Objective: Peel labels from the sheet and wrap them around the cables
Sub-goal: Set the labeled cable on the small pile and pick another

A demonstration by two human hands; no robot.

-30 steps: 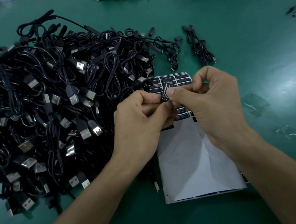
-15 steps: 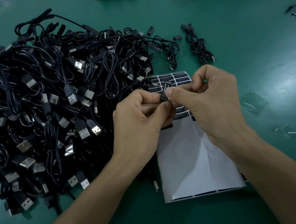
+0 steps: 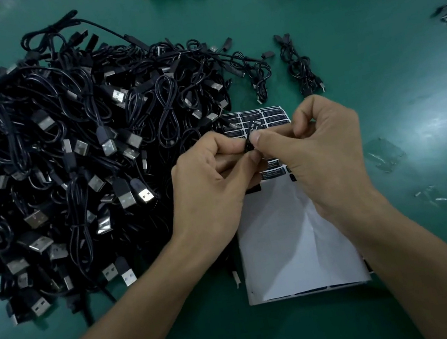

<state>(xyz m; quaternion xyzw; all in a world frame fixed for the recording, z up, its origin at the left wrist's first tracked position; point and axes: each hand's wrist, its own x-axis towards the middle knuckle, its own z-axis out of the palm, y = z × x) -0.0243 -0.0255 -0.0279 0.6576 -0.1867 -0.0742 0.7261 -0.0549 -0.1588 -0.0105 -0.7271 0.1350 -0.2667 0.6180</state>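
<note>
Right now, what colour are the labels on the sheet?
Black labels with pale lettering on a white sheet, seen in the head view.

matt green table [image 3: 374,57], glossy black labels [image 3: 272,114], shiny metal plugs [image 3: 126,199]

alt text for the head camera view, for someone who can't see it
A person's left hand and right hand pinch a small black label between their fingertips, above a white label sheet lying on a green table. A big tangled pile of black USB cables lies to the left of the sheet.
</note>
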